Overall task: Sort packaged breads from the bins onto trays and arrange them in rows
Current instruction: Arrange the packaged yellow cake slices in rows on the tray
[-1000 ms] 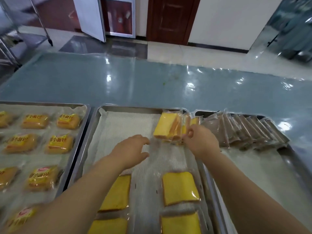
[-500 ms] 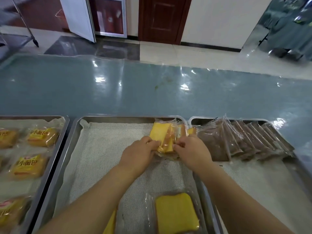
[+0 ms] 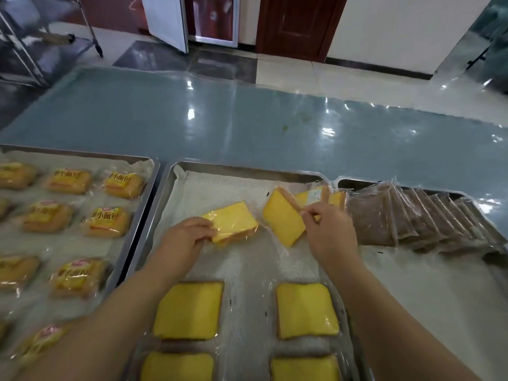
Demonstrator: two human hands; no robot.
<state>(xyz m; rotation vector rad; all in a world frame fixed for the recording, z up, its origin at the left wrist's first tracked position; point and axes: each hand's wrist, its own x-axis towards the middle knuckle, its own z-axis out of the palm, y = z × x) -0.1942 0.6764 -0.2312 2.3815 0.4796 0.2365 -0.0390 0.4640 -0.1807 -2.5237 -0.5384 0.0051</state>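
Observation:
My left hand grips a yellow packaged cake slice by its near corner, just above the cloth of the middle tray. My right hand pinches the edge of a second yellow slice, which tilts up off the small stack of slices at the tray's far right corner. Several yellow slices lie flat in two columns at the tray's near end.
The left tray holds rows of labelled small breads. On the right tray a row of brown packaged slices leans along the far edge. Beyond the trays stretches the blue table top.
Both hands were together at the stack. My left hand has pulled one slice away to the left, and my right hand has lifted another slice from the stack.

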